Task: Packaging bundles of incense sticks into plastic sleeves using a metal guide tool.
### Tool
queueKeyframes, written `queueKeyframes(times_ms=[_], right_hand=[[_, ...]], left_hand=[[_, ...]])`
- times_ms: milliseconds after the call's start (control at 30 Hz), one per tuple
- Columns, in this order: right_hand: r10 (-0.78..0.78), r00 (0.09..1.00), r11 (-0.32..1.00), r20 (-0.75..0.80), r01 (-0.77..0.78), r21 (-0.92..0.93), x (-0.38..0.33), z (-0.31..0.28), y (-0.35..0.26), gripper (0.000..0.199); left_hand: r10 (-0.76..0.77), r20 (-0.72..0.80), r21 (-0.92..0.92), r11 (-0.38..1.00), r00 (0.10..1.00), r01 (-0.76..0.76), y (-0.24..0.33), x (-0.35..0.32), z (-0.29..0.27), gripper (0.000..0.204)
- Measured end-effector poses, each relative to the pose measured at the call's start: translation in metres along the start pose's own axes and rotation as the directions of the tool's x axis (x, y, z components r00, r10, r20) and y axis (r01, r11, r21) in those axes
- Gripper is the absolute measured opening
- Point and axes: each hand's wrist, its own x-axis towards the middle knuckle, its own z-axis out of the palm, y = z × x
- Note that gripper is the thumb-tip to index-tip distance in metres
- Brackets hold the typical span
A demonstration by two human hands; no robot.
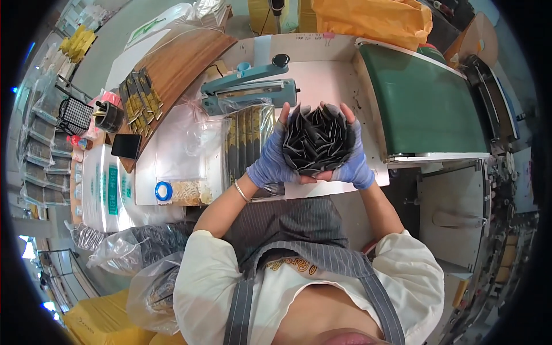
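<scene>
Between my two hands I hold a thick round bundle of thin black packets (318,141), their edges facing up. My left hand (272,161) cups the left side and my right hand (355,156) the right side. Both wear blue-purple gloves with bare fingertips, and the fingers wrap round the bundle from below and behind. Just left of my left hand lies a row of black and gold packets (244,138) in clear plastic. Behind them stands a blue-green hand-lever bag sealer (253,95).
A green conveyor belt (425,103) stands to the right. On the left, a brown wooden board (178,52) carries more black and gold packets (140,100) and a phone (126,146). A blue tape roll (163,191) and rolled clear film (98,184) are at the near left.
</scene>
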Motion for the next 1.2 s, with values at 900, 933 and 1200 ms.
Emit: queueKeyframes(times_ms=[900,933,1200], right_hand=[[0.499,0.58,0.572,0.644,-0.779,0.258,0.001,0.108,0.101,0.028],[0.514,0.604,0.573,0.609,-0.77,0.28,-0.003,0.102,0.111,0.028],[0.689,0.548,0.418,0.474,-0.835,0.359,-0.026,0.106,0.086,0.041]], left_hand=[[-0.268,-0.586,0.725,0.249,0.765,0.642,-0.072,-0.161,-0.156,0.036],[-0.197,-0.496,0.774,0.341,0.845,0.534,-0.04,-0.137,-0.12,0.04],[0.196,-0.092,0.864,0.503,0.976,-0.02,0.018,-0.146,-0.037,0.054]])
